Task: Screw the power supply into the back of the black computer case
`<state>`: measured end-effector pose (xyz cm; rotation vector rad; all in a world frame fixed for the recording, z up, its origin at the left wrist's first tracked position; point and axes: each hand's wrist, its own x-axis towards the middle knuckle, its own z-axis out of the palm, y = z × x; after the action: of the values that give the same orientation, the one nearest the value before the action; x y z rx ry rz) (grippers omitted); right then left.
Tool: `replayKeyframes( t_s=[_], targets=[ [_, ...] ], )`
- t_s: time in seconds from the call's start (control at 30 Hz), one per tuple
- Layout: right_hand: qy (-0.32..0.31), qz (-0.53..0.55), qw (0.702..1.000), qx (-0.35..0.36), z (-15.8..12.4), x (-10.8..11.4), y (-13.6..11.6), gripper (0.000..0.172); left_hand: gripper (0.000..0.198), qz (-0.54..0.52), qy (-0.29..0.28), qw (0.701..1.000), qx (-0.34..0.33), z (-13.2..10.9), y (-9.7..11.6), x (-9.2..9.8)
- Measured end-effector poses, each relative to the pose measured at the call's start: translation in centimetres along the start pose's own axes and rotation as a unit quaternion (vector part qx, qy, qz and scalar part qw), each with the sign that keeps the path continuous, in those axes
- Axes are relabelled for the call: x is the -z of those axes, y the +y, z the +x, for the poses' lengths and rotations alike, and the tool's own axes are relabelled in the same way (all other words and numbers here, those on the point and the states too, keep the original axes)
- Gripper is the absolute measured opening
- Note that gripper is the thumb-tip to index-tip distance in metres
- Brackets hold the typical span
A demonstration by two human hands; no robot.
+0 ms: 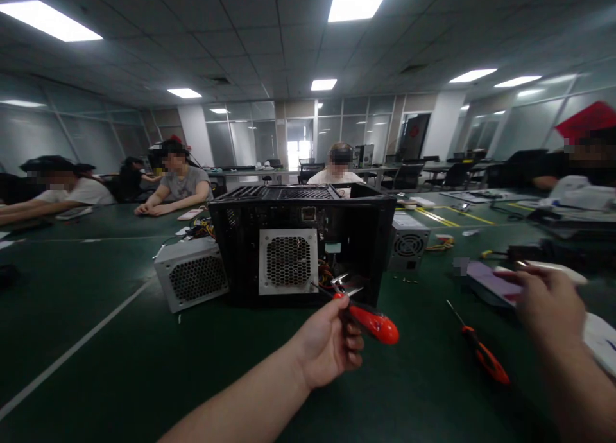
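My left hand [332, 347] is closed around a screwdriver [373, 322] with a red and black handle, its shaft pointing up-left toward the power supply [289, 263] in the computer case [226, 250]. That power supply has a honeycomb grille and sits tilted at the case's open face. A shiny metal piece [339, 280] shows just above my left hand; whether I hold it is unclear. My right hand [553, 302], slightly blurred, reaches over a flat purple box [488, 281] with its fingers stretched out to the left. A second screwdriver [484, 356], orange and black, lies between my hands.
Power supplies flank the case, one on the left [192, 276] and another on the right [409, 241]. Several small screws [405, 279] lie on the green table [120, 379]. A white object [601, 340] is at the right edge. Other people sit around the table.
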<state>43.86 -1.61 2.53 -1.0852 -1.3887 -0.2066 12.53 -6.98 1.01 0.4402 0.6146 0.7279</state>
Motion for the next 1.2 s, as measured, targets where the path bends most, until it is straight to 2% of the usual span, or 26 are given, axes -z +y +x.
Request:
replayKeyframes(
  t_s=[0.03,0.13,0.17,0.2,0.23,0.3,0.37,0.5,0.6,0.73,0.77,0.83,0.93,1.0,1.1,1.13,1.2],
  targets=[
    [-0.002,0.008,1.000,-0.014,-1.7,0.0,-2.0,0.023,0.037,0.003,0.001,1.000,0.005,0.1,0.0,0.1],
    [-0.062,0.057,0.996,-0.024,-7.2,-0.6,-8.5,0.028,0.036,0.010,0.004,1.000,0.017,0.3,-0.2,0.2],
    [-0.133,0.083,0.988,0.001,-8.7,-1.0,-10.5,0.036,0.036,0.013,0.008,1.000,0.018,0.4,-0.2,0.2],
    [-0.177,0.076,0.981,0.031,-10.0,-1.4,-12.4,0.045,0.036,0.016,0.013,1.000,0.018,0.4,-0.2,0.2],
    [-0.202,0.053,0.975,0.072,-10.9,-1.8,-14.0,0.052,0.036,0.019,0.016,1.000,0.016,0.4,-0.2,0.1],
    [-0.199,0.003,0.972,0.125,-11.7,-2.8,-16.2,0.055,0.037,0.023,0.020,0.999,0.011,0.5,-0.3,0.1],
    [-0.182,-0.059,0.972,0.138,-11.7,-3.8,-17.1,0.042,0.037,0.026,0.018,0.999,0.007,0.4,-0.2,0.0],
    [-0.162,-0.125,0.966,0.156,-10.8,-5.4,-17.2,0.024,0.037,0.045,0.015,0.999,0.013,0.5,-0.1,0.2],
    [-0.165,-0.135,0.961,0.179,-10.2,-6.3,-17.0,0.020,0.044,0.070,-0.005,0.998,0.004,0.9,-0.3,1.0],
    [-0.151,-0.134,0.953,0.224,-9.8,-7.0,-16.6,0.022,0.068,0.149,-0.039,0.988,-0.034,2.3,-1.6,3.7],
    [-0.149,-0.129,0.951,0.237,-9.7,-7.1,-16.5,0.023,0.070,0.197,-0.034,0.978,-0.058,2.7,-2.1,4.5],
    [-0.157,-0.104,0.946,0.262,-9.5,-7.3,-16.4,0.024,0.065,0.309,-0.010,0.941,-0.140,3.1,-3.0,6.1],
    [-0.188,-0.037,0.944,0.270,-9.1,-7.5,-16.4,0.025,0.054,0.442,-0.020,0.880,-0.172,2.9,-4.0,7.5],
    [-0.195,-0.007,0.945,0.264,-8.8,-7.9,-16.4,0.027,0.042,0.534,-0.066,0.822,-0.186,2.2,-4.1,7.8],
    [-0.145,0.017,0.958,0.246,-8.7,-8.7,-16.0,0.029,0.030,0.638,-0.168,0.715,-0.229,1.2,-3.9,7.6],
    [-0.121,0.031,0.967,0.224,-8.7,-9.1,-15.8,0.032,0.031,0.651,-0.188,0.695,-0.241,1.0,-3.8,7.6],
    [-0.078,0.067,0.980,0.168,-8.8,-9.6,-15.3,0.040,0.037,0.660,-0.211,0.672,-0.261,0.9,-3.7,7.7]
  ],
)
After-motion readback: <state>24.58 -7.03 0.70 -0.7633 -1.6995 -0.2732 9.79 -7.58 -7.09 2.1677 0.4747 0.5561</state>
